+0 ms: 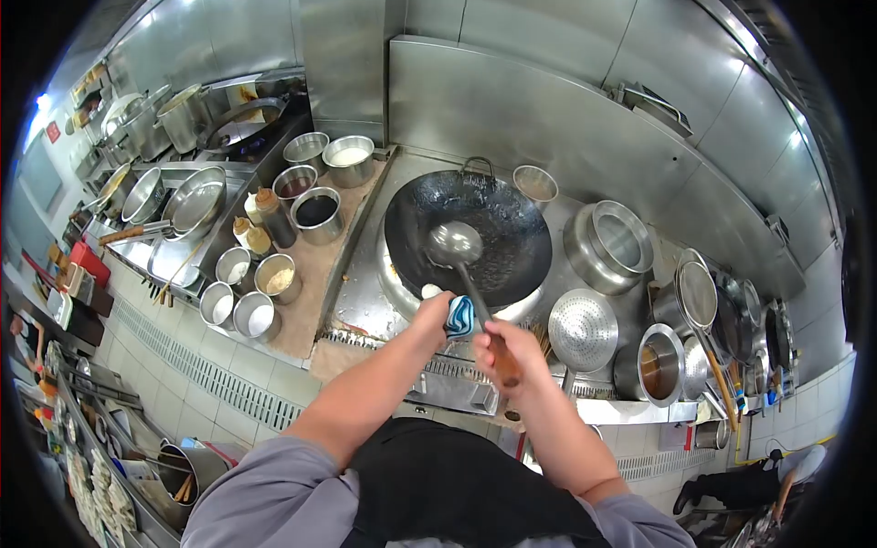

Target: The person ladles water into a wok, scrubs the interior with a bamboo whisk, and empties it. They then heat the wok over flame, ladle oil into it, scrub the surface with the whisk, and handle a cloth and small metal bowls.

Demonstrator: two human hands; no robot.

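A large black wok (pixel 521 228) sits on the stove, its inside dark and shiny. My left hand (pixel 437 315) is closed at the wok's near edge, on a folded blue-and-white striped cloth (pixel 460 316). My right hand (pixel 512 354) is wrapped round the wooden handle (pixel 503 358) of a ladle. The round metal bowl of the ladle (pixel 455 243) is inside the wok, left of its middle.
Metal pots with white and dark contents (pixel 317 213) and squeeze bottles (pixel 274 217) stand left of the wok. To the right are a perforated skimmer (pixel 583 330), stacked pots (pixel 621 239) and a pot of brown liquid (pixel 658 363). Another person (pixel 749 484) is at the lower right.
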